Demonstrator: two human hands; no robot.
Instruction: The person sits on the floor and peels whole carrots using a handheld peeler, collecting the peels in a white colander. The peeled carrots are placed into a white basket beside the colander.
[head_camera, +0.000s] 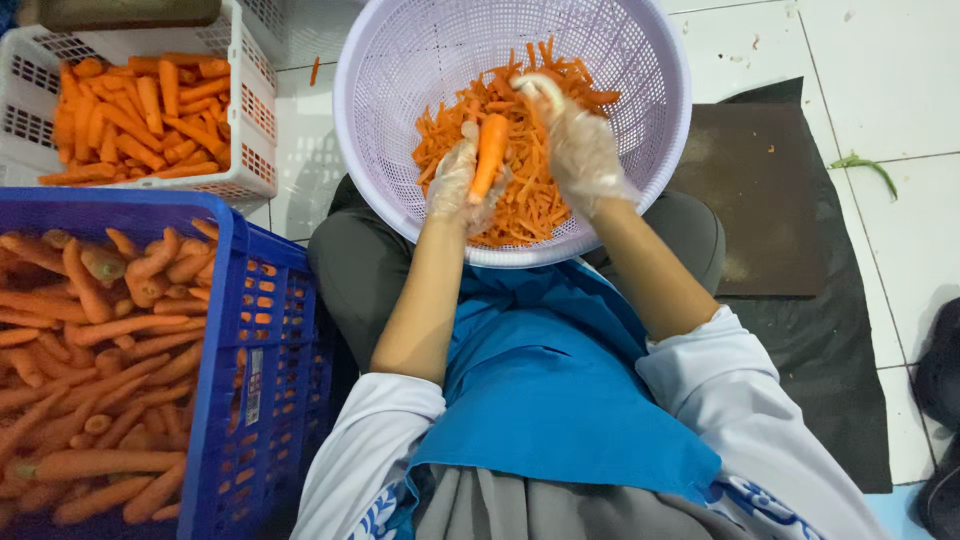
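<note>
A peeled carrot (489, 155) stands nearly upright over the middle of a round lilac basket (380, 60), its blunt end in the left hand (462, 188) and its tip pointing away from the person. That hand, in a thin clear glove, is closed around the carrot's lower half. The right hand (575, 140), gloved the same way, is just to the right of the carrot and a little farther off, fingers curled together near its upper end — whether it grips a tool I cannot tell, since the glove and the blur hide it. Under both hands lies a heap of carrot peelings (530, 205), thin orange strips piled in the basket's bottom. The basket rests on the person's lap, above a bright blue apron (550, 400) and white sleeves.

To the left, near the person's knee, a blue crate (265, 330) holds unpeeled carrots (90, 330), long, dull and earthy. Farther off on the left a white crate (255, 110) holds peeled carrots (135, 115) — cleaner and brighter orange. To the right a dark mat (830, 330) lies on the white tiled floor, with a dark flat board (750, 200) on it, and a small green stalk (865, 165) on the tiles beyond.
</note>
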